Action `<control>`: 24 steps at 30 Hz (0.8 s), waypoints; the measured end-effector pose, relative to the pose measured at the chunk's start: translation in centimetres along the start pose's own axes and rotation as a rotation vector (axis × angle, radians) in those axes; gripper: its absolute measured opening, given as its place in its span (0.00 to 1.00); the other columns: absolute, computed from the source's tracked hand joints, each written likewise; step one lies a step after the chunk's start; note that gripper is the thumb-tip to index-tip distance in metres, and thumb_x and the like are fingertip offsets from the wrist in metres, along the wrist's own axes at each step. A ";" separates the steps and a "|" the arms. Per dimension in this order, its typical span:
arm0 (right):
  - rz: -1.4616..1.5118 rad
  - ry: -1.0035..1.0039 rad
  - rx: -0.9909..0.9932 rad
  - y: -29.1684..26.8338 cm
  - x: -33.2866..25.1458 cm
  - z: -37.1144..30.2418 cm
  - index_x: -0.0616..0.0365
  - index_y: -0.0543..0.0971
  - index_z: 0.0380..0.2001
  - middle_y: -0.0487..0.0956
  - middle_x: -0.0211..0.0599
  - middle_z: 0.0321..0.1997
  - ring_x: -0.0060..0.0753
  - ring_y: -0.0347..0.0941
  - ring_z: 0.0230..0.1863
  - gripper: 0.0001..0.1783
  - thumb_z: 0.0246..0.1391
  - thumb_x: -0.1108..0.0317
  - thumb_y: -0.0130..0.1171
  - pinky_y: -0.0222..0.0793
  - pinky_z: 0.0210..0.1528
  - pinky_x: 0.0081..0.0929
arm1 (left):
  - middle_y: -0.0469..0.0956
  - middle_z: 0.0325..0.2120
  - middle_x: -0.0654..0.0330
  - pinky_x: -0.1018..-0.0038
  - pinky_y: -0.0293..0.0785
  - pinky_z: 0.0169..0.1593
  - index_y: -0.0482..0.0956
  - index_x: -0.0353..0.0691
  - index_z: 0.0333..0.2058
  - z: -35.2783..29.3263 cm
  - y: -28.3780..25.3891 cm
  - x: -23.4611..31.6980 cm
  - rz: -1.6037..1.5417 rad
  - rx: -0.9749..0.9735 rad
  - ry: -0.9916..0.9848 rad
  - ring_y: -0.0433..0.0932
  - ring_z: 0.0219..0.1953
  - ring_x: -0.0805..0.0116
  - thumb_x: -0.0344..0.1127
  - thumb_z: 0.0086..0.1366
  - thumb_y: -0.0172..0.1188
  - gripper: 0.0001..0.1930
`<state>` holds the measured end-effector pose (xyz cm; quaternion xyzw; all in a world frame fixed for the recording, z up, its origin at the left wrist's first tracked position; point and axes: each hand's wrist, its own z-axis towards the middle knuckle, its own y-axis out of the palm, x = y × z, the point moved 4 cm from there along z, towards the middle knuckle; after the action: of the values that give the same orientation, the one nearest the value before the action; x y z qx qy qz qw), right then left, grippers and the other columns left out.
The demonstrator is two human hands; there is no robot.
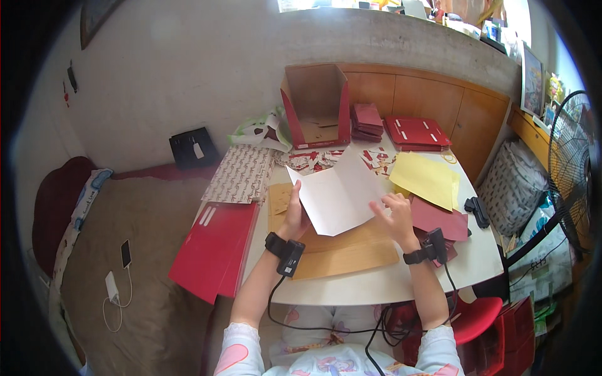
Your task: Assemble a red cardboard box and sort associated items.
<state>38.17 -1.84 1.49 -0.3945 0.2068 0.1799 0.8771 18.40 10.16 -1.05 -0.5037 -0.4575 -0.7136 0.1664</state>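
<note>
A creased white paper sheet (pixel 335 203), bent along folds into raised panels, is held up over the table. My left hand (pixel 296 216) grips its left edge, thumb on the upper side and fingers underneath. Off the sheet's right edge, my right hand (pixel 396 219) hovers with fingers apart and partly bent, holding nothing that I can see. Beneath the sheet lies a flat piece of brown cardboard (pixel 351 257). Yellow paper sheets (pixel 425 180) rest to the right of it, overlapping dull red paper pieces (pixel 442 219). Each wrist wears a black strapped device with a cable.
An open cardboard box (pixel 315 103), red packets (pixel 367 122) and a red stack (pixel 419 133) stand along the table's back. Patterned sheets (pixel 238 174) and large red sheets (pixel 213 250) cover its left side. A fan (pixel 569 163) is at right, a bed (pixel 157 232) at left.
</note>
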 end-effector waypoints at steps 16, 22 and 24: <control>0.612 0.383 0.366 -0.8 4.4 -0.5 0.63 0.72 0.24 0.71 0.28 0.15 0.15 0.66 0.13 0.15 0.61 0.63 0.48 0.66 0.16 0.16 | 0.51 0.59 0.36 0.64 0.47 0.64 0.46 0.23 0.59 -1.5 -0.8 2.2 0.701 0.179 0.506 0.51 0.63 0.50 0.48 0.63 0.52 0.39; 0.908 0.397 0.437 0.0 4.8 -0.4 0.61 0.72 0.30 0.75 0.28 0.24 0.15 0.71 0.23 0.12 0.62 0.65 0.46 0.72 0.26 0.16 | 0.56 0.57 0.43 0.66 0.55 0.61 0.45 0.27 0.60 -2.1 0.3 1.6 0.697 0.178 0.582 0.60 0.58 0.55 0.45 0.65 0.50 0.36; 0.955 0.403 0.420 -0.1 4.5 -0.5 0.62 0.71 0.31 0.75 0.29 0.26 0.16 0.72 0.25 0.11 0.62 0.64 0.46 0.73 0.28 0.17 | 0.59 0.55 0.45 0.68 0.58 0.59 0.47 0.28 0.60 -2.4 0.3 2.0 0.529 0.170 0.578 0.62 0.56 0.58 0.45 0.65 0.50 0.34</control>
<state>41.96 -1.59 -1.03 -0.1002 0.5576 0.4332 0.7010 16.40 8.46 0.63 -0.3670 -0.3037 -0.7180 0.5075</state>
